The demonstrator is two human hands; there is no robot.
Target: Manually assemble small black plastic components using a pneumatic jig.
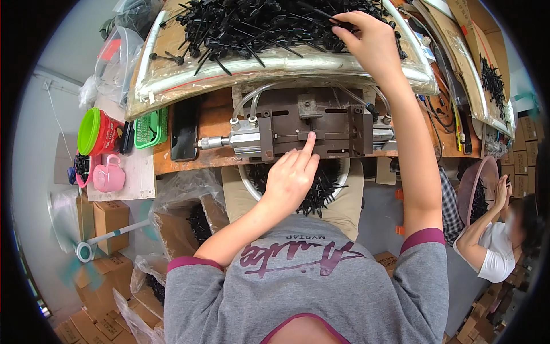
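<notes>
My left hand (291, 176) reaches over the near edge of a dark metal clamping fixture (286, 127). Its index finger is stretched out, with the tip at the fixture's middle, next to a small block (308, 106); nothing shows in that hand. At the far side, my right hand (371, 43) pinches a thin black plastic piece (332, 22) between thumb and index finger, at the right part of a big heap of black plastic pieces (246, 28). These have thin stems and thicker heads. The heap lies on a cardboard tray (229, 74) with a white, plastic-wrapped rim.
Clear air hoses (258, 94) run to the fixture's silver cylinders. A phone (184, 135), a green basket (150, 129) and a pink cup (109, 174) stand left. A white-rimmed bowl (344, 172) of black pieces sits at my lap. Another person (492, 246) works at right.
</notes>
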